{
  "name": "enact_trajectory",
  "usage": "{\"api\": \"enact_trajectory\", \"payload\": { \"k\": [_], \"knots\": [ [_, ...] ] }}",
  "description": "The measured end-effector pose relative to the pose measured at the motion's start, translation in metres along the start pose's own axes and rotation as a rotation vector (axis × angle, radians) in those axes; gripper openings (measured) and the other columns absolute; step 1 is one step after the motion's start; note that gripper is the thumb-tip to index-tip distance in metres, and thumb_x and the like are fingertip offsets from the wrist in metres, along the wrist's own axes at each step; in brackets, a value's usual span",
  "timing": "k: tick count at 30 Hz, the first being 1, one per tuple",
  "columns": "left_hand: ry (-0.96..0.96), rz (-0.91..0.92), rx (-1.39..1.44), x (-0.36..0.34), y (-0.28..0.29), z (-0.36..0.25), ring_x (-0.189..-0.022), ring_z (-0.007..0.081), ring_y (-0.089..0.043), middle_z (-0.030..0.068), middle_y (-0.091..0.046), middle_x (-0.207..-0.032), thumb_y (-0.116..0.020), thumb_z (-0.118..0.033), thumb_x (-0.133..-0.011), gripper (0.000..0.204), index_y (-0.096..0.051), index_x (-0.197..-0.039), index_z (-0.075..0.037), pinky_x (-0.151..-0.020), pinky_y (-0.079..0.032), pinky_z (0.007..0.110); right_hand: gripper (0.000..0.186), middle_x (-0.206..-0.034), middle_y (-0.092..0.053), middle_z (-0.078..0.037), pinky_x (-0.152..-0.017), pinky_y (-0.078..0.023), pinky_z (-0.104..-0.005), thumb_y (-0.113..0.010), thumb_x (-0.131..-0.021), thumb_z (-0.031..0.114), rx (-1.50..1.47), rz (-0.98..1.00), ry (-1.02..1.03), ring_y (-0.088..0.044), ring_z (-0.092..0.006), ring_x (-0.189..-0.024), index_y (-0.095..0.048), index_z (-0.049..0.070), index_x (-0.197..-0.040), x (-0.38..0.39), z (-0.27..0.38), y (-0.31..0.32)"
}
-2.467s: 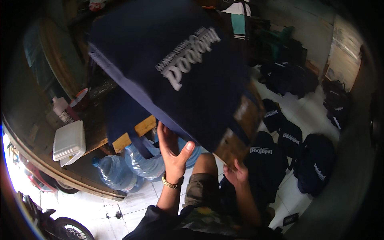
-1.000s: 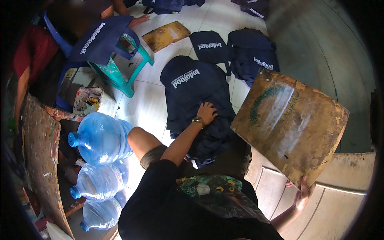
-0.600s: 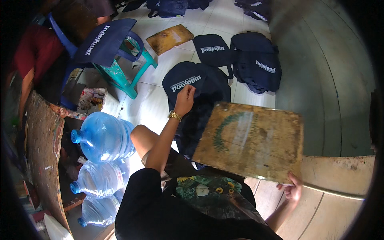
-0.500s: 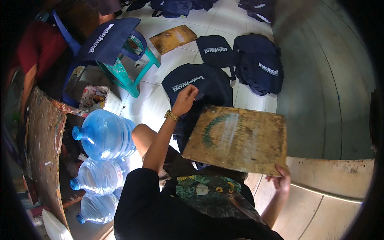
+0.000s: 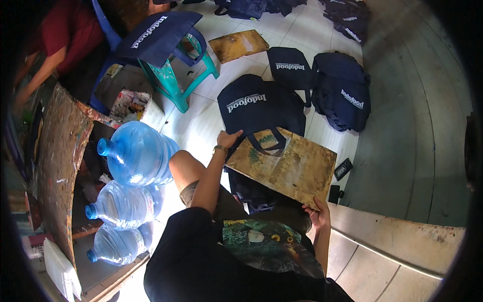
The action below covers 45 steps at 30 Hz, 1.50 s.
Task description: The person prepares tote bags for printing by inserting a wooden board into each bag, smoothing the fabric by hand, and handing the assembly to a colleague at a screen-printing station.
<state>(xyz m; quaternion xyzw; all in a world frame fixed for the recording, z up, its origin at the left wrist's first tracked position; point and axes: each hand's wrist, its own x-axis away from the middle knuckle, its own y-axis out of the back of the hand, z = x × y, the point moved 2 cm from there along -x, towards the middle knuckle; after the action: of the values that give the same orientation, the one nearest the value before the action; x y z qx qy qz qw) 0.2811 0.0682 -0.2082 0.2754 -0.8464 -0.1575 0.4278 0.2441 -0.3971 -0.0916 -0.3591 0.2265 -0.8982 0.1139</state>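
A navy cloth bag [image 5: 256, 113] with a pale print lies on the floor in front of me, its mouth toward me. My left hand [image 5: 230, 139] is closed on the left side of that mouth, fingertips pinching the cloth. In my right hand [image 5: 318, 215] is the near right corner of a worn wooden board [image 5: 302, 163], fingers beneath and thumb at the edge. The board's far end is at the bag's mouth, with the bag's strap loop lying across it. How far the board reaches inside is hidden. More dark cloth shows under the board.
Beyond lie a flat navy bag [image 5: 289, 65], a navy bag pile [image 5: 339, 93] and another board [image 5: 239, 45]. A green stool [image 5: 173, 83] carries a bag. Blue water jugs [image 5: 143, 153] stand left, near a paint-stained bucket [image 5: 156, 113]. Another person's arm [image 5: 43, 70] shows far left.
My left hand has come down from above the bag's print to its mouth. The board has shifted left and turned, its far end now under the strap. My right hand still holds it.
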Motion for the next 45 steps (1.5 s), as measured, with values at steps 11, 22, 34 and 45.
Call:
{"api": "enact_trajectory", "payload": {
  "k": [11, 22, 34, 45],
  "knots": [
    [-0.59, -0.625, 0.057, -0.046, 0.082, -0.04, -0.09, 0.0374, -0.065, 0.0235, -0.066, -0.097, -0.071, -0.02, -0.073, 0.036, -0.067, -0.106, -0.005, -0.078, -0.052, 0.044, 0.036, -0.096, -0.067, -0.016, -0.054, -0.057, -0.0365, -0.059, -0.091, 0.014, 0.276, -0.148, 0.222, -0.067, -0.0277, -0.067, -0.051, -0.006, -0.119, 0.05, 0.065, -0.025],
    [-0.91, -0.076, -0.989, 0.057, -0.041, -0.145, -0.095, 0.0345, -0.066, 0.0228, -0.062, -0.109, -0.063, -0.014, -0.08, 0.027, -0.064, -0.105, -0.002, -0.077, -0.055, 0.043, 0.035, -0.087, -0.065, -0.017, -0.048, -0.052, -0.0329, -0.061, -0.09, 0.016, 0.447, -0.476, 0.711, -0.065, -0.0276, -0.059, -0.049, -0.006, -0.114, 0.135, 0.143, -0.069],
    [-0.21, -0.256, -0.343, 0.001, -0.002, -0.015, -0.132, 0.0419, -0.036, 0.0327, -0.039, -0.139, -0.078, -0.043, -0.065, 0.099, -0.036, -0.135, 0.011, -0.107, -0.033, 0.046, 0.034, -0.087, -0.064, -0.017, -0.046, -0.05, -0.0325, -0.061, -0.09, 0.014, 0.422, -0.492, 0.653, -0.064, -0.0273, -0.056, -0.048, -0.006, -0.114, 0.128, 0.137, -0.058],
    [-1.348, 0.351, -0.594, 0.107, -0.034, -0.003, -0.116, 0.0251, -0.055, 0.0101, -0.064, -0.116, -0.064, 0.0, -0.074, 0.045, -0.063, -0.118, -0.009, -0.095, -0.048, 0.034, 0.032, -0.087, -0.064, -0.018, -0.048, -0.049, -0.0347, -0.059, -0.091, 0.015, 0.389, -0.573, 0.73, -0.063, -0.0286, -0.057, -0.05, -0.006, -0.114, 0.139, 0.143, -0.073]
  ]
}}
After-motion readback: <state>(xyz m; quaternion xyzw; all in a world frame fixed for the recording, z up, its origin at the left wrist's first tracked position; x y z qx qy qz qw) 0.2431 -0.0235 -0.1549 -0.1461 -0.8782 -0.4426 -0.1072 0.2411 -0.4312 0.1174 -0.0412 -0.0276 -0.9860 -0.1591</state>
